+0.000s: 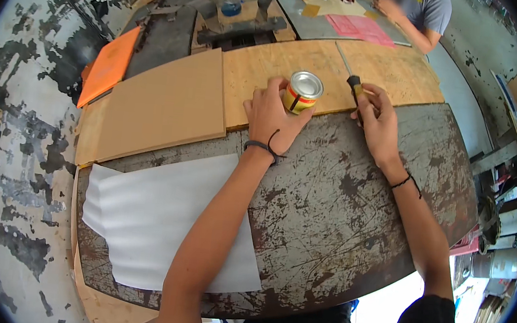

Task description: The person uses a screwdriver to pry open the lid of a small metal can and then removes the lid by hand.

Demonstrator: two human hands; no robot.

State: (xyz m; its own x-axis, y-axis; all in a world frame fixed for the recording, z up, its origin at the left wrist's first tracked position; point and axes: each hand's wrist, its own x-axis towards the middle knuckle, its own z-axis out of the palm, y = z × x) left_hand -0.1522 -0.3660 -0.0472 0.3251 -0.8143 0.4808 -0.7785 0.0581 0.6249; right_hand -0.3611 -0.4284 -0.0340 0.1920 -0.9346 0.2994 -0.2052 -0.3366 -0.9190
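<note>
A small yellow and red can (pixel 303 93) with a silver metal lid stands upright near the front edge of the wooden board. My left hand (pixel 275 114) is wrapped round its near side, thumb and fingers on either flank. To the right of the can, my right hand (pixel 377 120) grips a screwdriver (pixel 354 83) by its dark and yellow handle. The screwdriver's thin metal shaft points up and away to the left, apart from the can. Part of the handle is hidden by my fingers.
A white sheet (pixel 166 215) lies on the scratched dark tabletop (pixel 340 219) under my left forearm. Brown cardboard (pixel 167 103) and an orange panel (pixel 111 66) lie at left. Behind the wooden board (pixel 268 60) stands a water bottle (pixel 227 0). Another person (pixel 418 18) is at the far right by pink sheets (pixel 359 29).
</note>
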